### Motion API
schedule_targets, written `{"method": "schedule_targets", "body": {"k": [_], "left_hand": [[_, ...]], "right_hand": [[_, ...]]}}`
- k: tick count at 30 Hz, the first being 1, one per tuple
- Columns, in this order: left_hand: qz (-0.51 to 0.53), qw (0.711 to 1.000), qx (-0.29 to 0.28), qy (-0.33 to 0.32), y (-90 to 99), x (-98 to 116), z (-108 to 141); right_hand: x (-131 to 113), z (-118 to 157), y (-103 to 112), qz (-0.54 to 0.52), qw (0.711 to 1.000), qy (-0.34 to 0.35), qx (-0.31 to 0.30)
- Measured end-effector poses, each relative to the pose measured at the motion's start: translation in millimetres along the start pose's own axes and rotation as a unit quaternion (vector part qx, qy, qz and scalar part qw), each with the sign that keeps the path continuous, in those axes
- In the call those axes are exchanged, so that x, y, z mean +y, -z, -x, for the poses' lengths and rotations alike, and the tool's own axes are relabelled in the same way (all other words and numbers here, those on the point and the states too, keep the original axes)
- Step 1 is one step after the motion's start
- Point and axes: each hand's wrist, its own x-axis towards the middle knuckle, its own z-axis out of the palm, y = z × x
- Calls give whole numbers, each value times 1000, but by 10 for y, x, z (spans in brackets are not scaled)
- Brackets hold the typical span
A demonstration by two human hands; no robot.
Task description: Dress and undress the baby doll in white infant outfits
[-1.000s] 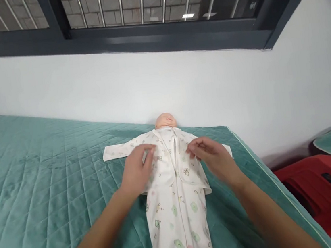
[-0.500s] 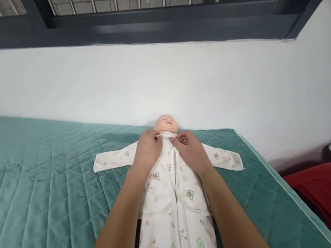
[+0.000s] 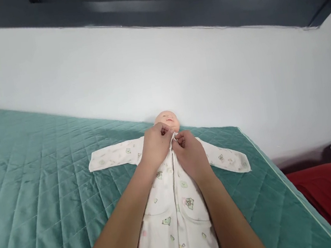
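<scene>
A baby doll (image 3: 167, 117) lies on its back, its head close to the wall. It wears a white printed baby jacket (image 3: 163, 189) with both sleeves spread out sideways, over white printed trousers or a lower garment. At the doll's neck my left hand (image 3: 159, 141) pinches one front edge of the jacket's collar. Close beside it, my right hand (image 3: 188, 149) pinches the opposite collar edge, fingers curled. The two edges meet just under the chin, while a narrow gap runs down the front below. Any fastener between the fingertips is hidden.
A green quilted cover (image 3: 54, 187) lies under the doll, its piped edge at the right. Behind stands a white wall (image 3: 208, 81) below a dark window frame (image 3: 168, 9). Something red (image 3: 323, 192), like a bag or case, sits beyond the right edge.
My hands have come closer together at the neck, drawing the two collar edges toward each other. The front gap has narrowed. The camera view has tilted down slightly.
</scene>
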Motion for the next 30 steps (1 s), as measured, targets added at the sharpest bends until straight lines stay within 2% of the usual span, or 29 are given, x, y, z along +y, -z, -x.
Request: {"method": "schedule_targets", "body": {"k": [4, 9, 14, 19, 25, 30], "left_hand": [[2, 1000, -22, 3, 42, -36, 26], [0, 998, -54, 11, 154, -36, 21], [2, 999, -52, -4, 157, -72, 9], [17, 999, -39, -9, 106, -117, 3], [3, 1000, -21, -20, 68, -101, 35], [47, 999, -13, -16, 60, -159, 27]], "right_hand": [[63, -65, 50, -71, 997, -18, -2], [136, -154, 167, -110, 993, -39, -21], [99, -144, 134, -205, 979, -13, -1], [64, -113, 24, -210, 978, 4, 10], [92, -136, 28, -215, 976, 32, -2], [82, -139, 22, -188, 981, 46, -16]]}}
